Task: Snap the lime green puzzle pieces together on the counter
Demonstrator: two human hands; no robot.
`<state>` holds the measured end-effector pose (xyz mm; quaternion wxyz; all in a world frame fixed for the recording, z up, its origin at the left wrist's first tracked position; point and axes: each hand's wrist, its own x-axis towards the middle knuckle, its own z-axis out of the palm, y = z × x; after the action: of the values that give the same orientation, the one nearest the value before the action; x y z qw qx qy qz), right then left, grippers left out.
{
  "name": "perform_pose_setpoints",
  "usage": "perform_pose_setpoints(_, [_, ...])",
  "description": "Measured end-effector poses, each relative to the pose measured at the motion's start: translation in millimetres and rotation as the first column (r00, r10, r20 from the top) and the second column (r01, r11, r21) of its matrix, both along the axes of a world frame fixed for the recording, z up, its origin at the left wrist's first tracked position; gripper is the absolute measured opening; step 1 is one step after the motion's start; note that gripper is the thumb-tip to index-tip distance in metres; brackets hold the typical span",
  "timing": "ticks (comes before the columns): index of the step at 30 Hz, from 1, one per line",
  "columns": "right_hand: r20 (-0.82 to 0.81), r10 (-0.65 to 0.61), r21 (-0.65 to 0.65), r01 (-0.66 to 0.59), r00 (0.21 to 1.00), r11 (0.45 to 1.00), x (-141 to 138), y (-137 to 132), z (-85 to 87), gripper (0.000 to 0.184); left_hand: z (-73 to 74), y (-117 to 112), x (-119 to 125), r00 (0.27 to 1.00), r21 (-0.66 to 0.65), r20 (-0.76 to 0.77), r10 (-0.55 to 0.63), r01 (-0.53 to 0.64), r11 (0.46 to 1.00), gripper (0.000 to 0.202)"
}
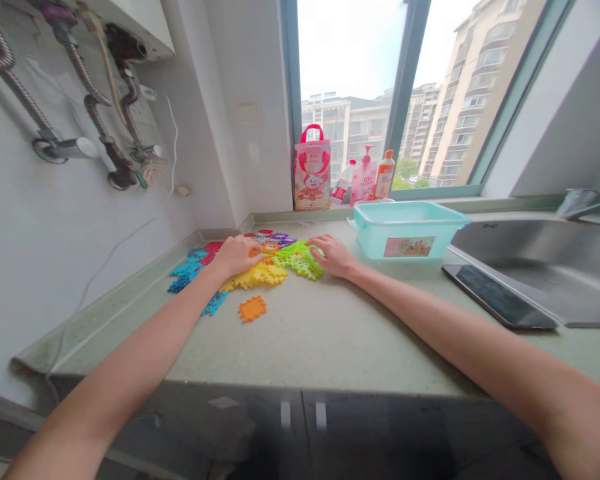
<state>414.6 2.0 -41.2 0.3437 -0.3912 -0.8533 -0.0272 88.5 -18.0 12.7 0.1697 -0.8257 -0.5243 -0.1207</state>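
On the teal tub [409, 230], an unreadable pictured label [409, 247].

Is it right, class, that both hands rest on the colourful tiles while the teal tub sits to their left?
Not quite. In the head view the left hand and right hand do rest on the colourful tiles, but the teal tub sits to their right.

From my remote seat I see two bare forearms running up from the bottom corners, no sleeves, no watch, no bracelet or ring. The left hand [237, 254] and right hand [334, 255] are ungloved, fingers slim, nails short and unpainted as far as I can tell
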Motion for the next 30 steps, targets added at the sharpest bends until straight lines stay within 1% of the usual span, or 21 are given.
perform_pose_setpoints(3, [0.056, -0.066, -0.009, 0.067, 0.996, 0.998, 11.4, 1.4, 2.2, 0.033, 1.1, 5.0, -1.1, 0.998, -0.003, -0.055, -0.044, 0.043, 0.999, 0.029])
perform_pose_setpoints(6, [0.088, -0.188, -0.061, 0.194, 0.978, 0.979, 14.7, 2.9, 2.6, 0.036, -0.8, 13.9, -8.2, 0.988, 0.0, -0.091, -0.125, 0.125, 0.992, 0.028])
perform_pose_setpoints(7, [0.096, -0.239, -0.083, 0.247, 0.966, 0.965, 14.9, 4.0, 1.6, 0.038, -1.7, 16.9, -11.2, 0.986, 0.003, -0.078, -0.148, 0.148, 0.989, 0.028])
perform_pose_setpoints(9, [0.114, -0.335, -0.139, 0.349, 0.935, 0.927, 15.5, 7.3, -1.5, 0.045, -2.7, 21.3, -16.4, 0.985, 0.016, -0.003, -0.173, 0.173, 0.985, 0.028])
perform_pose_setpoints(11, [0.137, -0.359, -0.212, 0.381, 0.923, 0.9, 17.4, 11.4, -4.6, 0.052, -1.1, 21.7, -17.7, 0.976, 0.041, 0.106, -0.188, 0.185, 0.982, 0.03])
perform_pose_setpoints(13, [0.153, -0.314, -0.267, 0.346, 0.937, 0.9, 20.1, 15.1, -6.3, 0.054, 3.4, 16.8, -12.1, 0.958, 0.089, 0.176, -0.226, 0.213, 0.973, 0.031])
perform_pose_setpoints(14, [0.156, -0.281, -0.281, 0.316, 0.947, 0.906, 21.3, 16.5, -6.4, 0.054, 6.1, 12.4, -6.1, 0.947, 0.119, 0.185, -0.261, 0.242, 0.963, 0.031])
perform_pose_setpoints(17, [0.143, -0.215, -0.289, 0.249, 0.966, 0.925, 22.7, 18.4, -5.3, 0.051, 11.7, -5.2, 23.6, 0.908, 0.177, 0.138, -0.395, 0.369, 0.912, 0.024])
perform_pose_setpoints(20, [0.12, -0.148, -0.284, 0.177, 0.982, 0.942, 20.9, 17.8, -4.1, 0.05, 8.1, -21.3, 58.4, 0.853, 0.132, 0.073, -0.516, 0.505, 0.853, 0.02])
perform_pose_setpoints(23, [0.102, -0.078, -0.263, 0.102, 0.992, 0.959, 19.1, 16.9, -3.7, 0.046, -1.0, -28.3, 78.7, 0.798, 0.043, 0.003, -0.602, 0.602, 0.798, 0.021])
perform_pose_setpoints(24, [0.097, -0.05, -0.24, 0.073, 0.994, 0.968, 18.9, 16.6, -3.5, 0.044, -3.4, -28.7, 80.7, 0.789, 0.029, -0.011, -0.615, 0.615, 0.788, 0.02])
perform_pose_setpoints(26, [0.084, 0.015, -0.172, 0.0, 0.996, 0.985, 19.0, 14.8, -2.4, 0.042, -5.7, -27.8, 79.1, 0.791, 0.036, -0.01, -0.612, 0.612, 0.79, 0.021])
perform_pose_setpoints(28, [0.06, 0.103, -0.1, -0.097, 0.993, 0.99, 18.8, 10.7, 0.1, 0.041, -5.0, -26.4, 72.7, 0.812, 0.056, 0.018, -0.583, 0.581, 0.812, 0.028])
perform_pose_setpoints(30, [0.031, 0.21, -0.054, -0.208, 0.977, 0.977, 16.7, 3.3, 4.1, 0.04, -3.4, -25.7, 64.8, 0.835, 0.044, 0.033, -0.549, 0.548, 0.835, 0.031])
